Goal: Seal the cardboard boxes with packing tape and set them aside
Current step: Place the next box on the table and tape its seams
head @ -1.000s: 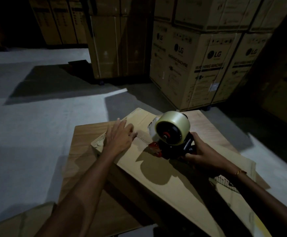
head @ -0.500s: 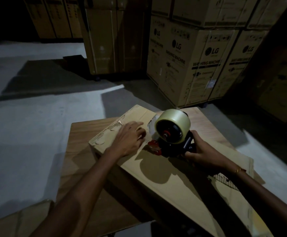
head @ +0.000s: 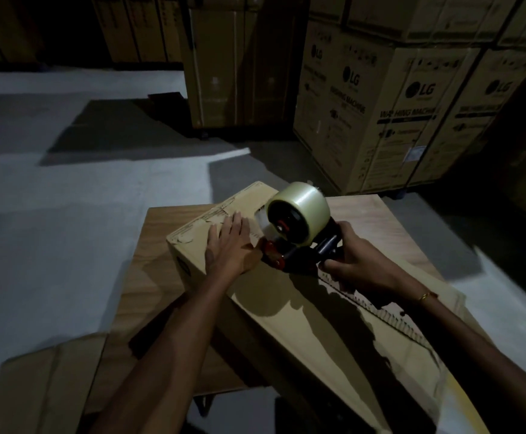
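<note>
A long cardboard box (head: 286, 311) lies diagonally across a small wooden table (head: 149, 283). My left hand (head: 229, 245) presses flat on the box's top near its far end, fingers straight. My right hand (head: 354, 261) grips the black handle of a tape dispenser (head: 296, 236) that carries a roll of clear tape. The dispenser's red-tipped front sits on the box top right beside my left hand. A short strip of tape runs from the roll down to the box. The box's right flap has a torn, jagged edge.
Tall stacks of printed cardboard cartons (head: 390, 120) stand behind the table to the right, and plain cartons (head: 239, 67) at the back centre. Flattened cardboard (head: 36, 386) lies on the grey floor at the lower left. Open floor (head: 67, 198) stretches to the left.
My left hand has slid back along the box top toward the dispenser. The dispenser has stayed nearly in place in my right hand. The camera view has shifted slightly.
</note>
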{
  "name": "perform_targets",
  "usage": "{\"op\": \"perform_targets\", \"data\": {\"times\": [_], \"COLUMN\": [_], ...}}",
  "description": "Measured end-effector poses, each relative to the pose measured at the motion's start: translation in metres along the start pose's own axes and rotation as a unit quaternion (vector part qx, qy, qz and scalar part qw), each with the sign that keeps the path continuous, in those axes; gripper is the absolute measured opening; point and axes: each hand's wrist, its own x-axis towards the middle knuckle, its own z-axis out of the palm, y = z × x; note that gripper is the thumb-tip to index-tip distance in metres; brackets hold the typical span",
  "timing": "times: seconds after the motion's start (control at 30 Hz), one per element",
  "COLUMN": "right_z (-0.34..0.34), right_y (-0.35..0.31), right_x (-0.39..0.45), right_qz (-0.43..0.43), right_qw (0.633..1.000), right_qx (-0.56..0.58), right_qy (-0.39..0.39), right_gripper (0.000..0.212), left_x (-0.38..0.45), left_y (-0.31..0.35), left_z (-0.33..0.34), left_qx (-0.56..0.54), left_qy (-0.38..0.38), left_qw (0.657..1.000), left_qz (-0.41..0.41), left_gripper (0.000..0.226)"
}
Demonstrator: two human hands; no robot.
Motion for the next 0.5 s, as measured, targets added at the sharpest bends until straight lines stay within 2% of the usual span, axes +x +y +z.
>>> {"op": "perform_targets", "data": {"times": [0.2, 0.5], "right_z": [-0.006, -0.015], "right_y": [-0.006, 0.020], "right_x": [-0.002, -0.013], "right_qz": [-0.018, 0.002], "right_qw": [1.000, 0.999], "right_qx": [0.017, -0.016], "right_qy": [0.002, -0.032], "right_gripper": [0.050, 0.053], "left_x": [0.000, 0.002], "left_y": [0.002, 0.003], "left_z": [-0.007, 0.000], "left_qx": [0.011, 0.022], "left_qy": [-0.035, -0.010], "left_qw": [0.999, 1.000], "left_qz": [-0.008, -0.014], "left_gripper": [0.079, 0.087]}}
